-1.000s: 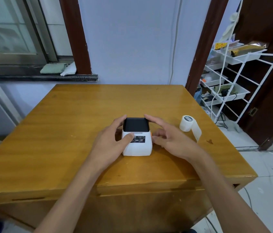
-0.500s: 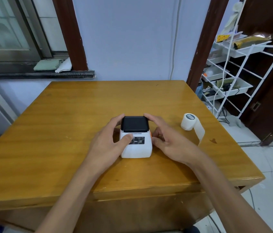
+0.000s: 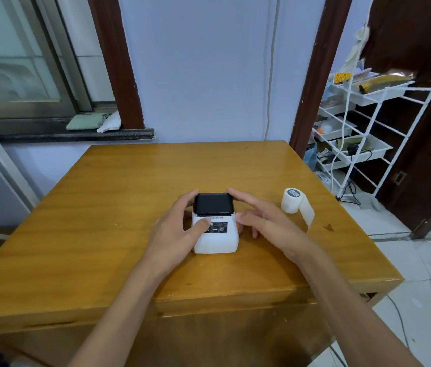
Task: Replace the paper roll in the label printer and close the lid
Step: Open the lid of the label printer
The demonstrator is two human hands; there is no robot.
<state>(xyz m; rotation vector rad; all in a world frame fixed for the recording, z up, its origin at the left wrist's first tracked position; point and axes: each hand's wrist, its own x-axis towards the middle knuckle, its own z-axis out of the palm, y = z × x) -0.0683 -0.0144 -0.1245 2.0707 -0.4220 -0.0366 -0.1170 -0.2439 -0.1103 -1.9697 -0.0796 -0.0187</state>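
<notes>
Between both hands, near the front-centre of the glossy honey-coloured wooden desk [image 3: 103,234], stands the small white plastic label printer [image 3: 215,238] with its black hinged lid [image 3: 213,204] lying flat over the top. The lid appears down; whether it is latched cannot be told.

Left hand [image 3: 176,230]: the grip is applied to the left flank of the printer. The thumb rests on the white front face, just beside the dark control strip, and the index finger reaches up along the left edge of the lid. The remaining fingers are hidden behind the housing.

Right hand [image 3: 264,223]: the grip is applied loosely to the right flank. The index finger touches the upper right corner of the lid; the other fingers are curled beside the right wall of the housing, with fingertips near or on the desk surface. Firm contact with the side wall cannot be confirmed.

Paper: a white paper label roll [image 3: 292,200] stands on end to the right of the right-hand grip, apart from the hand and from the printer. A loose strip of paper trails from the roll toward the near right and curls on the desk.

Beyond the right edge of the desk stands a white wire rack with trays [image 3: 368,128] holding assorted items.
</notes>
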